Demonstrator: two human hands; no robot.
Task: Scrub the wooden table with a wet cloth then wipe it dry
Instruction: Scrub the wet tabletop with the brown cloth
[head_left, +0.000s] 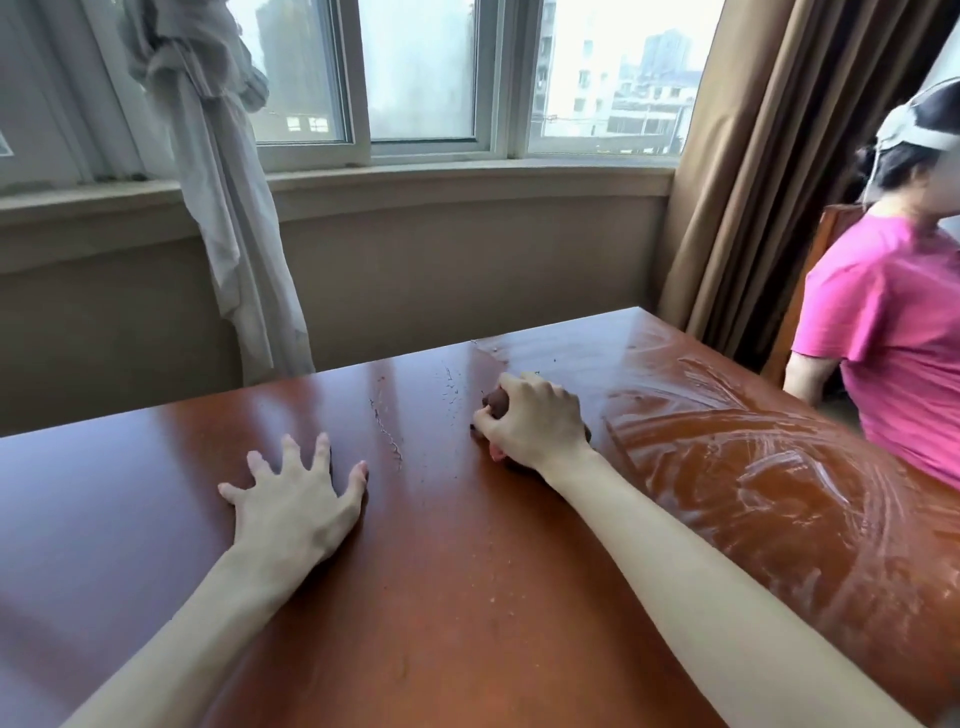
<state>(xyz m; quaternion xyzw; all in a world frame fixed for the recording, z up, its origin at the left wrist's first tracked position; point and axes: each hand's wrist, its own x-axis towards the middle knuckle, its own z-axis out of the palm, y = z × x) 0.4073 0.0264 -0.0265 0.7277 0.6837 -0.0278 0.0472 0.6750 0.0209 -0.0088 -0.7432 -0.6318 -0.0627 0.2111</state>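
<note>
We are leaning over a reddish-brown wooden desk (441, 571) with both bare arms stretched out across it. Our left hand (293, 499) lies palm down on the dry part of the top, its fingers (291, 452) spread wide and straight, holding nothing. Our right hand (535, 426) sits further out and toward the middle, its fingers (558, 397) curled over a bunched dark brown cloth (496, 400), which they press onto the wood; only a small lump of the cloth shows past the thumb and a little at the far side of the hand (most of it is hidden under the palm). To the right of that hand the desk surface is wet, covered in pale curved wipe streaks (769, 467) that run to the far right edge, while a few thin trails of droplets (387, 431) lie between our two hands. Behind the desk is a window (421, 73) with a knotted white sheer curtain (228, 182) on the left and a tan curtain (753, 171) on the right. A person in a pink T-shirt (893, 332) sits at the right end of the desk.
</note>
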